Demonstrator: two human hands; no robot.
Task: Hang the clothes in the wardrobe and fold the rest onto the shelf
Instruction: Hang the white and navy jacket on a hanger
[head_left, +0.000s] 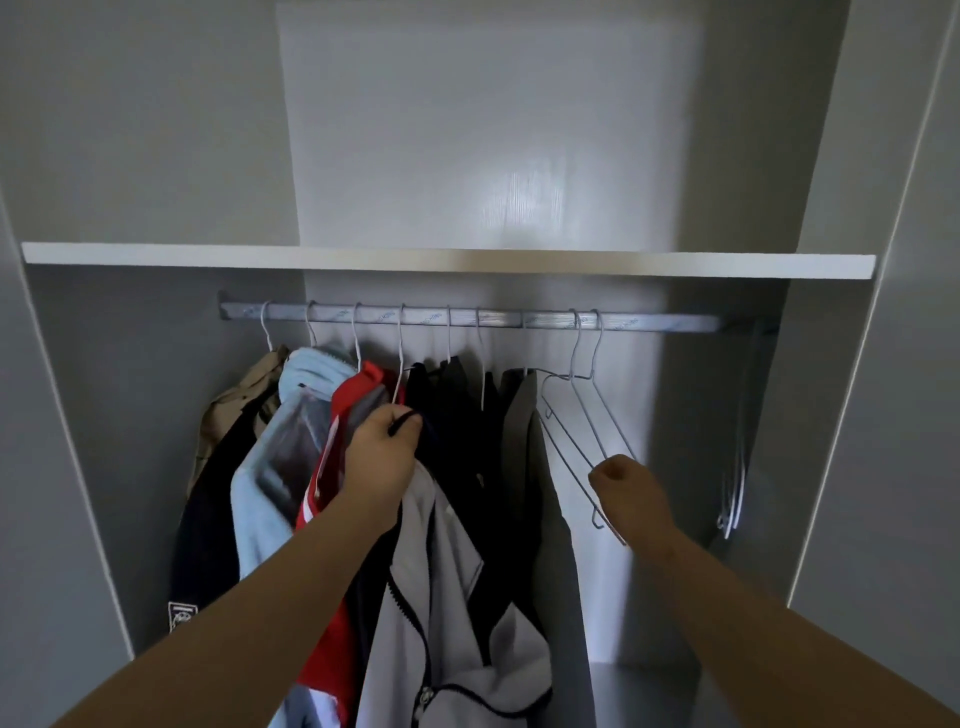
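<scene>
1. A white shelf (447, 260) spans the wardrobe, just above a metal rail (649, 321).
2. Clothes (311, 374) on wire hangers crowd the rail's left half: beige, pale blue, red, dark.
3. Right of them hang two bare hangers (586, 415); more dangle at the far right end.

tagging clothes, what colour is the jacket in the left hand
Light grey jacket, dark trim; head view.

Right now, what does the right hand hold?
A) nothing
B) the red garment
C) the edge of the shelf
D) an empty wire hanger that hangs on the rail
D: the right hand curls round the lower wire of an empty wire hanger whose hook sits on the rail; the left hand holds the grey jacket.
</scene>
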